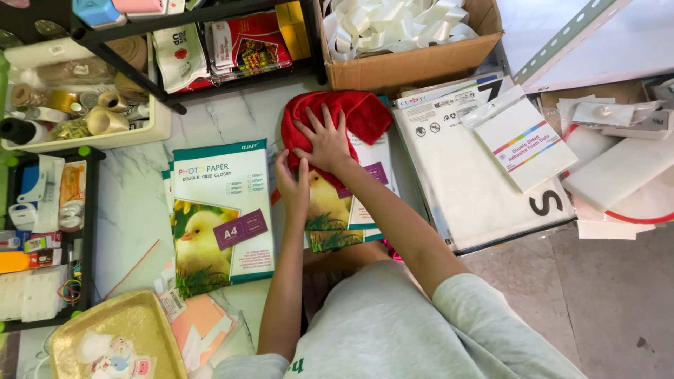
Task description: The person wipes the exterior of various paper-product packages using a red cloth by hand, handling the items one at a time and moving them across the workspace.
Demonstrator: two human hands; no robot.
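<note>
Pressing flat at frame centre, the right hand (325, 138) spreads open-fingered on the red cloth (337, 116), gripping nothing, while the left hand (293, 186) rests open on the photo paper pack (330, 210) beneath. Uneven pressure could likely slide that pack off its stack.

1. We're seeing bare marble floor (133, 210) lying open left of the photo paper pack (221, 214).
2. The cardboard box (414, 60) is blocking the far side.
3. The black shelf rack (90, 231) is walling off the left, and the white sheets (477, 182) are crowding the right.
</note>
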